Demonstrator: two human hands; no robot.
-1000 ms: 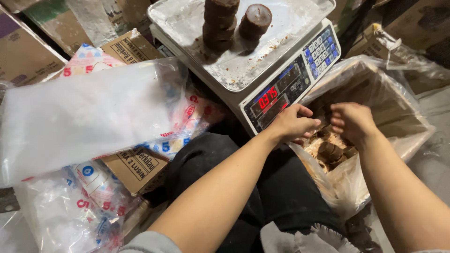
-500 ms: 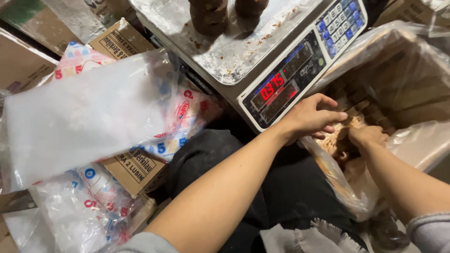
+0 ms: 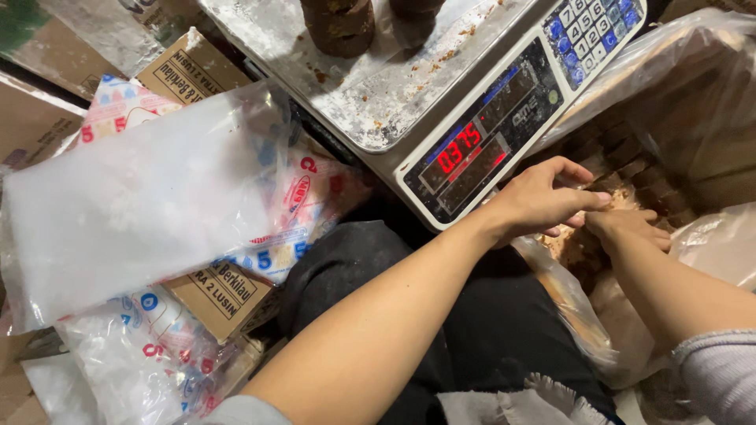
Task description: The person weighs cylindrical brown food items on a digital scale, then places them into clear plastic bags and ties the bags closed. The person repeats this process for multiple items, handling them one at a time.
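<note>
Far left, a clear plastic bag (image 3: 134, 205) is lying flat over printed cardboard boxes (image 3: 224, 287). At centre, a grey digital weighing scale (image 3: 472, 157) is carrying two dark brown cylindrical blocks (image 3: 339, 24) on its crumb-strewn platform. Compared with half a second ago, both hands are sitting closer together inside the plastic-lined carton (image 3: 709, 118), suggesting further blocks are being gathered. The left hand (image 3: 543, 201) is reaching across, fingers half-curled, thumb extended; whether it is gripping anything cannot be told. The right hand (image 3: 630, 228) is lying knuckles-up over brown crumbly pieces (image 3: 571, 248), its fingertips hidden.
</note>
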